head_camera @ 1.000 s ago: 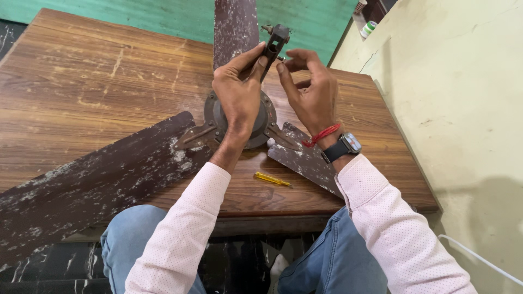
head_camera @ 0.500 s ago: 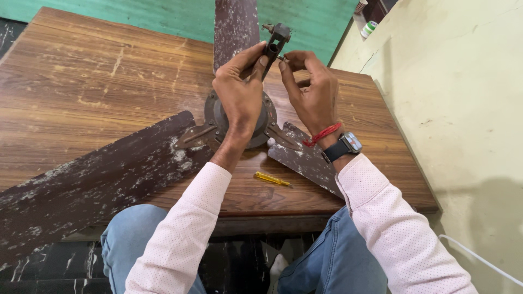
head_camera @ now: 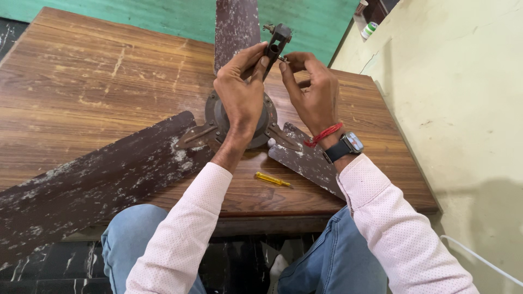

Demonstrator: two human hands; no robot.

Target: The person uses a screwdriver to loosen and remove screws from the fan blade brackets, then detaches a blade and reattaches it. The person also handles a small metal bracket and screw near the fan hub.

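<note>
Ceiling fan (head_camera: 239,117) laid at table's (head_camera: 81,92) mid-right, downrod bracket (head_camera: 275,46) gripped by left hand (head_camera: 242,90), small pin pinched at bracket by right hand (head_camera: 313,90), yellow screwdriver (head_camera: 272,179) left nr front edge.

A: How is the scene lit?
B: Even, soft daylight is seen; a faint sheen is shown along the table's (head_camera: 81,92) far left edge.

A: And sharpness?
B: Focus is held throughout; slight wide-angle stretching is noted at the frame corners.
</note>
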